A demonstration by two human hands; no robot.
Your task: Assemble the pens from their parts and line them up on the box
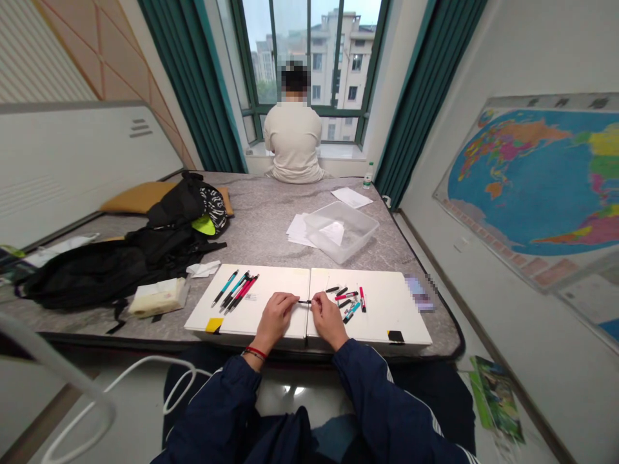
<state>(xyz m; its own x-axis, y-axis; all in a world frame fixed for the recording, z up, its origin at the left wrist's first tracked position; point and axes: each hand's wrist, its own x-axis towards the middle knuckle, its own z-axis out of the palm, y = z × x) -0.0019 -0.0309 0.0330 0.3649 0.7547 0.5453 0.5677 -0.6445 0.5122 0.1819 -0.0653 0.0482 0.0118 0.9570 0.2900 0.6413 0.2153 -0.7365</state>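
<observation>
My left hand [277, 317] and my right hand [329, 318] meet over the seam between two white boards. Pinched between their fingertips is a thin black pen part [304, 301]; my fingers hide its ends. On the left board [275, 280] lies a slanted row of pens, several in all, among them a blue pen [225, 287] and a red pen [245, 294]. Loose pen parts are scattered on the right board [382, 322], close to my right hand, including a red barrel piece [362, 299] and a blue one [352, 312].
Behind the boards, a clear plastic bin [341, 232] stands by white papers [300, 231]. A black backpack [97, 270] and a tissue pack [158, 297] lie to the left. A phone [420, 293] is at the right edge. Someone [293, 138] sits facing the window, near a bottle [368, 175].
</observation>
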